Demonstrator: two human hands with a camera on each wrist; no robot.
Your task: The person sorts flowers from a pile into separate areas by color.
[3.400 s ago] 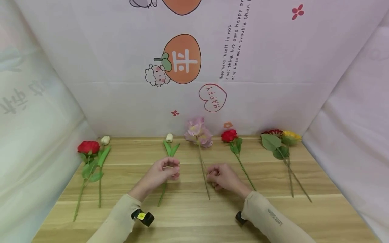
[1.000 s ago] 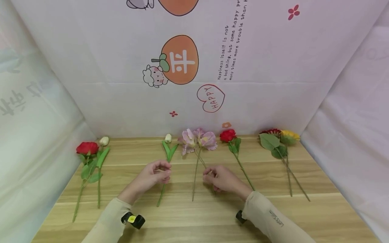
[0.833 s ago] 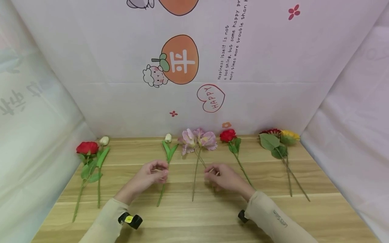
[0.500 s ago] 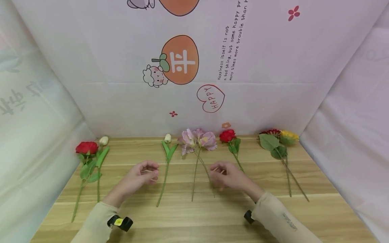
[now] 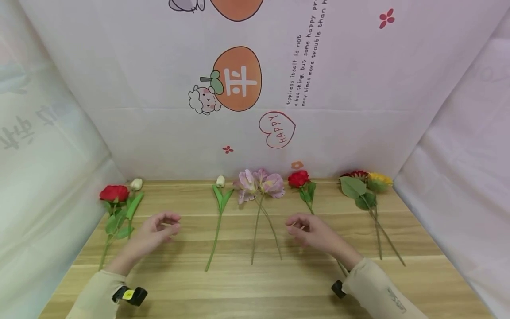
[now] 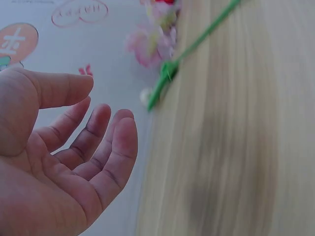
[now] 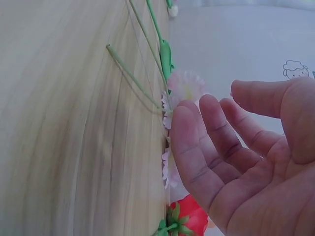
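In the head view, two pale pink flowers (image 5: pixel 260 184) lie at the middle of the table's back edge, their thin stems crossing. My right hand (image 5: pixel 314 232) hovers to the right of them, over the stem of a red rose (image 5: pixel 299 178), fingers loosely bent and holding nothing. My left hand (image 5: pixel 153 232) hovers between a white tulip (image 5: pixel 221 181) and the flowers on the left, also holding nothing. Both wrist views show bare palms with relaxed fingers: the left hand (image 6: pixel 74 157) and the right hand (image 7: pixel 241 152). My right forearm hides part of the rose's stem.
At the left lie another red rose (image 5: pixel 114 193) and a white tulip (image 5: pixel 136 184), partly behind my left hand. A dark red flower (image 5: pixel 354 174) and a yellow flower (image 5: pixel 379 180) lie at the right, stems crossed. White printed cloth (image 5: pixel 179 146) walls the wooden table (image 5: pixel 239 292).
The pink flowers have spread apart, and their stems now cross. My right hand has come away from one stem, moving right. The left hand has moved left, away from the middle tulip.
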